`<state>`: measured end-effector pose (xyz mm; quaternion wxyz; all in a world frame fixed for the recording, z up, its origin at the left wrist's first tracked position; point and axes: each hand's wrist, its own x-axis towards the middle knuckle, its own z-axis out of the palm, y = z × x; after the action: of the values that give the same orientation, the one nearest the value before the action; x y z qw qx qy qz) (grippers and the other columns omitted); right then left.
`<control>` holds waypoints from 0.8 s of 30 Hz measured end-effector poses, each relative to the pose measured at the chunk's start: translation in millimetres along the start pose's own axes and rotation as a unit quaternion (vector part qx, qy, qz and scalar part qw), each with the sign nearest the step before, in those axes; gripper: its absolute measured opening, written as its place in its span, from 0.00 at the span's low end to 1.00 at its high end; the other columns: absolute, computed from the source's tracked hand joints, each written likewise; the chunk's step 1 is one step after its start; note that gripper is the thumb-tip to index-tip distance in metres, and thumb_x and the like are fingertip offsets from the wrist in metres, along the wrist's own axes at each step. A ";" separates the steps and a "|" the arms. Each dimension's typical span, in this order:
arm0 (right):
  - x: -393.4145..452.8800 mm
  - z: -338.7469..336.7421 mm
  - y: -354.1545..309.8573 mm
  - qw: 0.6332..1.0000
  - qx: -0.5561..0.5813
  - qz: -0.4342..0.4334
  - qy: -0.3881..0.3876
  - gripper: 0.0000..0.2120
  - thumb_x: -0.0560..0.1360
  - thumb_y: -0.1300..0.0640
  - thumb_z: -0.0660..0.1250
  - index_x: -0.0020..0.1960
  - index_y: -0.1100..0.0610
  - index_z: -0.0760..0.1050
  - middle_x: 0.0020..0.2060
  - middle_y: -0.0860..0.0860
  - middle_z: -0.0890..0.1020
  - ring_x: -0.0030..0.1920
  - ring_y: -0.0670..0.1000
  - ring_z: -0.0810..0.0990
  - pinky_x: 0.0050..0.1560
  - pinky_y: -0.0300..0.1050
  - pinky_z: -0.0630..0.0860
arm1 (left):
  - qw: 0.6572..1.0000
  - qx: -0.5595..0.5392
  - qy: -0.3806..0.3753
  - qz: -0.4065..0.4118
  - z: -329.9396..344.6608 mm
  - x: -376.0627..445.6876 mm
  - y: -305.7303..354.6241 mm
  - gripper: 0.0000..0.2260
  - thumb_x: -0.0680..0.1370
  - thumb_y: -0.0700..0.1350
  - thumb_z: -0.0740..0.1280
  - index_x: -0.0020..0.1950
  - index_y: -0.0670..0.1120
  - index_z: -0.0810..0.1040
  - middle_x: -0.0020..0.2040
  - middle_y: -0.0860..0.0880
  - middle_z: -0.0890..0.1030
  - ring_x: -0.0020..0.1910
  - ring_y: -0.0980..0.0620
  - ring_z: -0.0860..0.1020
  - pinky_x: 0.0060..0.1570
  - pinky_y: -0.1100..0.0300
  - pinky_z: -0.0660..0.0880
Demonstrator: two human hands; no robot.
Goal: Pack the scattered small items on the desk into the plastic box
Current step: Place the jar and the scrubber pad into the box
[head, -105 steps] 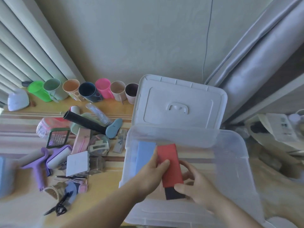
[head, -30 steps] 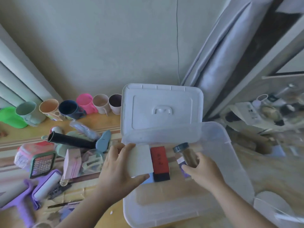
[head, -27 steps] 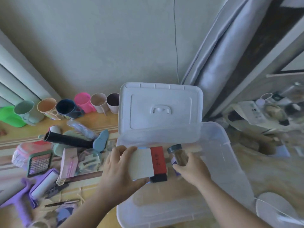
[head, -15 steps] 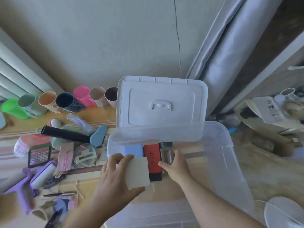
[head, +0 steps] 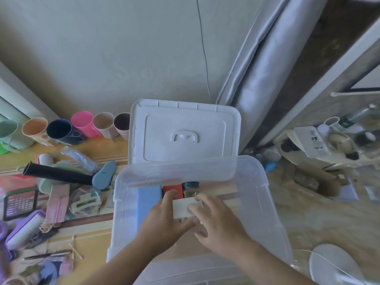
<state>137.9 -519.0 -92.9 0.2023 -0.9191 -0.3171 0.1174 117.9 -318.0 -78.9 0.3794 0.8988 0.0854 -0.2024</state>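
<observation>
Cluttering wooden desk [head: 98, 246], cups [head: 82, 126] along wall [head: 123, 58]

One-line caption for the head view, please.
Both hands, left hand and right hand, set a white box inside the clear plastic box beside packed items.

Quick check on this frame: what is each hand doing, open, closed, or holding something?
Left hand: closed on the white box, inside the plastic box.
Right hand: fingers spread, touching the white box; a real grip cannot be told.
</observation>
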 end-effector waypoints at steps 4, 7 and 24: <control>-3.1 1.9 10.2 0.999 0.012 0.038 0.012 0.48 0.70 0.52 0.77 0.80 0.41 0.52 0.69 0.48 0.70 0.65 0.54 0.75 0.58 0.53 0.80 | 0.995 -0.025 -0.060 -0.076 5.8 7.7 12.6 0.39 0.69 0.81 0.44 0.48 0.50 0.76 0.41 0.52 0.81 0.42 0.50 0.79 0.44 0.54 0.76; -3.4 -5.9 17.7 0.995 0.031 0.046 -0.079 0.53 0.72 0.44 0.77 0.81 0.35 0.41 0.77 0.44 0.58 0.72 0.47 0.66 0.60 0.49 0.79 | 0.948 -0.192 -0.140 -0.213 9.7 15.6 13.8 0.45 0.69 0.81 0.40 0.44 0.46 0.80 0.34 0.49 0.80 0.29 0.52 0.71 0.30 0.61 0.66; 49.3 49.7 109.8 0.948 -0.050 0.293 -0.112 0.35 0.71 0.58 0.75 0.72 0.44 0.63 0.60 0.48 0.68 0.59 0.55 0.73 0.45 0.50 0.78 | 0.954 0.198 0.101 0.200 -25.1 -40.4 -73.7 0.13 0.75 0.53 0.66 0.60 0.58 0.79 0.63 0.54 0.76 0.63 0.49 0.76 0.54 0.54 0.78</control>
<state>217.6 -551.9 -190.5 0.0760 -0.9613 -0.0603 0.2577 66.3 -248.6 -93.6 0.2158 0.9703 -0.1000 -0.0430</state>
